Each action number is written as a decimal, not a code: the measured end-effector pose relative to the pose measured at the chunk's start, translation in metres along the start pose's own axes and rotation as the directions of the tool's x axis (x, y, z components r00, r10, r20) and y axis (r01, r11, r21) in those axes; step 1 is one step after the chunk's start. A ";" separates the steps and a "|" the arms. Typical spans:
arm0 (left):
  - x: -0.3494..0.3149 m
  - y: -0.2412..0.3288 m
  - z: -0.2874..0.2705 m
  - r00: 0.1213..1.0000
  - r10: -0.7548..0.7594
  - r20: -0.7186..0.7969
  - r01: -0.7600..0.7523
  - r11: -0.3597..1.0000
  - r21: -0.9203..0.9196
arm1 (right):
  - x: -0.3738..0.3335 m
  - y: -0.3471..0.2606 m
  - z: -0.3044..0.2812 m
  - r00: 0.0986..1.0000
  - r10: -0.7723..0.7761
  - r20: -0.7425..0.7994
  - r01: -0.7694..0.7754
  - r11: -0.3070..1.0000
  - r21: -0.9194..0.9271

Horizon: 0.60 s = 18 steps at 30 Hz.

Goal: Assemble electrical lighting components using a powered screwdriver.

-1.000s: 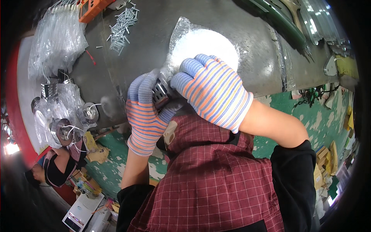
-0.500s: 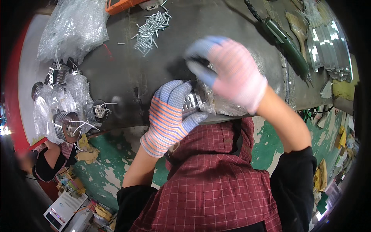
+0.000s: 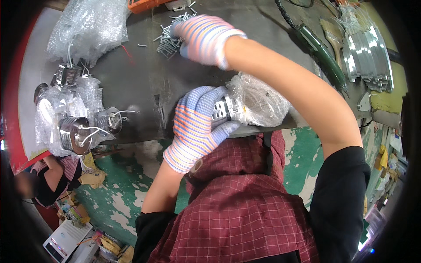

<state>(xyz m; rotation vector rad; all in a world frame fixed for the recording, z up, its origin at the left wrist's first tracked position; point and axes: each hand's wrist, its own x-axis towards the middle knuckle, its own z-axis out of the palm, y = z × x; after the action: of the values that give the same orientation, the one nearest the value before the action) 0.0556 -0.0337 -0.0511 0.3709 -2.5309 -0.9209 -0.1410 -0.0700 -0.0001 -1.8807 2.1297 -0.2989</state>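
My left hand [image 3: 197,125], in a striped knit glove, is wrapped round a shiny metal housing with slotted holes [image 3: 220,109] near the table's front edge. Part of the housing is hidden under the fingers. Crumpled clear bubble wrap [image 3: 261,101] lies against its right side. Reaching across to the far side, my gloved right hand [image 3: 208,39] has its curled fingers at the near right of a pile of silver screws [image 3: 166,44]. Whatever lies between those fingertips is hidden. One loose screw [image 3: 142,45] sits to the left of the pile.
Several similar metal housings with white wires [image 3: 74,136] rest on bubble wrap at the left. A large bubble-wrap bundle [image 3: 90,30] lies behind them. On the right are a green corded power tool [image 3: 322,57], a brush [image 3: 333,37] and stacked metal strips [image 3: 366,57]. A person [image 3: 52,175] is at lower left.
My right hand has swung away from above the bubble wrap, to the left and farther off, onto the screw pile. My left hand keeps its hold on the metal housing.
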 end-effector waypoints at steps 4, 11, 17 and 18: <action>0.004 0.002 -0.002 1.000 0.012 0.015 -0.012 0.999 0.047 | -0.040 0.041 0.000 0.993 0.111 -0.044 -0.097 0.965 0.246; 0.004 0.015 -0.007 0.964 -0.235 0.123 0.247 0.964 -0.095 | -0.114 0.037 -0.004 0.954 -0.057 -0.295 0.095 0.989 0.118; 0.002 0.010 -0.002 0.984 -0.161 0.074 0.169 0.978 -0.122 | -0.168 0.026 0.030 0.883 -0.077 -0.463 0.181 0.966 0.185; 0.002 0.009 -0.002 0.983 -0.164 0.080 0.172 0.980 -0.103 | -0.169 0.027 0.031 0.882 -0.068 -0.465 0.177 0.965 0.195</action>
<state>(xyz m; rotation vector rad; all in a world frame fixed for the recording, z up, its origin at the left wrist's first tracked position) 0.0532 -0.0286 -0.0429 0.5334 -2.5293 -1.1503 -0.1362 0.1020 -0.0260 -1.9493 2.1241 -1.0685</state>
